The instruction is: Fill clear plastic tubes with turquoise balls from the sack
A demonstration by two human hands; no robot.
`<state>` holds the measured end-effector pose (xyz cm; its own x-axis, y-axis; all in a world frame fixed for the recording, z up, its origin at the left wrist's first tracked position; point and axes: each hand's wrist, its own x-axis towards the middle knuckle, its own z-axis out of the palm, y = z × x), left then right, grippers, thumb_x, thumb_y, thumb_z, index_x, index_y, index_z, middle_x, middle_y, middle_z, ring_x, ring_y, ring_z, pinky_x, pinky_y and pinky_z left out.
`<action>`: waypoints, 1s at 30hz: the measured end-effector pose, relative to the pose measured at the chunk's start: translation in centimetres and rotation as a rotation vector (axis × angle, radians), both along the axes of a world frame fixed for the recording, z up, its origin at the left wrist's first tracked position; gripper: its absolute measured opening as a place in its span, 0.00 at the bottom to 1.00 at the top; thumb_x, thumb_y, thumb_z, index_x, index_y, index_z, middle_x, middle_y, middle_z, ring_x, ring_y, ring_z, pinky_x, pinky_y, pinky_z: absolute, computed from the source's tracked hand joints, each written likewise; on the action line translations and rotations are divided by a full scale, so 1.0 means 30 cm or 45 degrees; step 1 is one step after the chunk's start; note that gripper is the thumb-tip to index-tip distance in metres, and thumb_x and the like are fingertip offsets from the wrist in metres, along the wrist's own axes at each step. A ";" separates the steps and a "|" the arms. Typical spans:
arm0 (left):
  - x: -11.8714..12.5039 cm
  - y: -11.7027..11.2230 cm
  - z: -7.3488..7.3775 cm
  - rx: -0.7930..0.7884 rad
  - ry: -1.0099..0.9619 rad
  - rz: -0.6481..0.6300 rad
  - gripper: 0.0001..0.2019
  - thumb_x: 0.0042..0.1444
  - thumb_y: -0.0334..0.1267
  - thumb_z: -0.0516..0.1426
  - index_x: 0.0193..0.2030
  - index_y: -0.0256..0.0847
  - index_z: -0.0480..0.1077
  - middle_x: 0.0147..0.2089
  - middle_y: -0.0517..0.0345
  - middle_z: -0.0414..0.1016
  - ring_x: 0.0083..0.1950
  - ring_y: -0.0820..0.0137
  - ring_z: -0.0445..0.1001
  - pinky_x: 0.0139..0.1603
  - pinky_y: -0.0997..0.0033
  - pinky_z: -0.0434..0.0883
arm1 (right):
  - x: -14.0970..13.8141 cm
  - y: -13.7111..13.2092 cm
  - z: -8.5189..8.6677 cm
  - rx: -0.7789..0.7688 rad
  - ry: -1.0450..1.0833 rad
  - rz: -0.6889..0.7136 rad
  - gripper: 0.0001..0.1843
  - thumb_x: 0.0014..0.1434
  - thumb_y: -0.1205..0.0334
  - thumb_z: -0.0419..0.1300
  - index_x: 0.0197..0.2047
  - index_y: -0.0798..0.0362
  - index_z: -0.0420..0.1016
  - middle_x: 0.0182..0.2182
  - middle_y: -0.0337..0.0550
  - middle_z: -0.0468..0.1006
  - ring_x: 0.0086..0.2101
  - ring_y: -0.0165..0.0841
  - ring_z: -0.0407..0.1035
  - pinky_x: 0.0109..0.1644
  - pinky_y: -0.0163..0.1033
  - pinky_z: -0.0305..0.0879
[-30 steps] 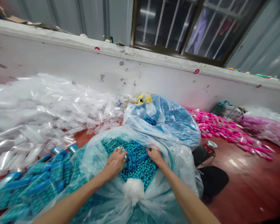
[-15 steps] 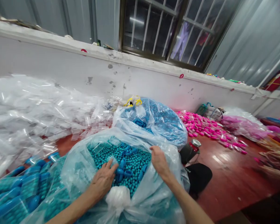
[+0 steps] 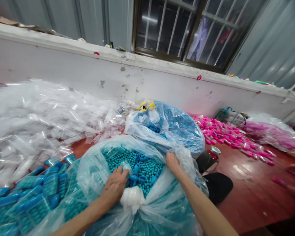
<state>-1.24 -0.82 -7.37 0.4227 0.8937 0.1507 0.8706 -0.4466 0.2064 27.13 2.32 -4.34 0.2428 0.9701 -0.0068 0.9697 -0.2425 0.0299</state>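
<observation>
A large clear plastic bag full of teal beads lies open in front of me, with several blue plastic clips lying on the beads. My left hand rests on the beads at the bag's mouth, fingers curled around a small clear packet and touching the clips. My right hand is closed on the bag's right rim, pulling the film outward. A knotted white wad of plastic sits between my wrists.
A second bag of blue pieces lies behind. Empty clear packets pile up at left, filled blue packets at lower left, pink packets at right. A small jar stands on the red floor by a black object.
My right hand has left the beads and taken hold of the bag's right rim. My left hand has drawn back toward me over the beads. The camera swung right, then partly back.
</observation>
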 end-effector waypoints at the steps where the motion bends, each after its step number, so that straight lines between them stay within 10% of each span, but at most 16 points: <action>1: 0.002 -0.008 0.012 -0.024 0.025 0.040 0.13 0.57 0.36 0.45 0.44 0.42 0.67 0.45 0.51 0.66 0.47 0.63 0.65 0.49 0.63 0.62 | 0.003 0.008 -0.003 -0.027 -0.005 -0.010 0.17 0.58 0.78 0.42 0.43 0.64 0.69 0.40 0.59 0.73 0.39 0.38 0.71 0.39 0.39 0.64; 10: 0.002 -0.034 0.081 -0.270 0.146 0.071 0.18 0.53 0.36 0.50 0.52 0.42 0.63 0.51 0.48 0.65 0.51 0.60 0.64 0.51 0.60 0.58 | 0.020 0.052 0.000 -0.190 0.010 0.062 0.11 0.60 0.63 0.52 0.45 0.58 0.68 0.42 0.49 0.71 0.40 0.34 0.68 0.42 0.41 0.65; 21: -0.010 -0.042 0.071 -0.333 0.036 0.076 0.24 0.50 0.33 0.52 0.57 0.42 0.58 0.53 0.48 0.66 0.52 0.59 0.65 0.52 0.61 0.58 | -0.133 -0.131 0.127 0.347 -0.215 0.212 0.16 0.59 0.73 0.43 0.42 0.54 0.68 0.38 0.51 0.71 0.39 0.39 0.64 0.40 0.41 0.57; 27: -0.034 -0.010 0.059 -0.397 -0.273 0.104 0.21 0.48 0.30 0.51 0.51 0.39 0.60 0.44 0.52 0.72 0.45 0.66 0.69 0.45 0.71 0.61 | -0.364 -0.198 0.069 0.090 0.028 1.127 0.09 0.58 0.66 0.50 0.39 0.49 0.70 0.39 0.43 0.69 0.36 0.34 0.62 0.35 0.37 0.55; 30: -0.042 0.006 0.065 -0.438 -0.353 0.152 0.17 0.46 0.29 0.51 0.45 0.37 0.62 0.32 0.56 0.71 0.36 0.67 0.69 0.38 0.72 0.61 | -0.408 -0.167 0.020 -0.021 0.058 1.297 0.08 0.57 0.64 0.52 0.38 0.48 0.71 0.40 0.41 0.68 0.37 0.33 0.61 0.34 0.35 0.55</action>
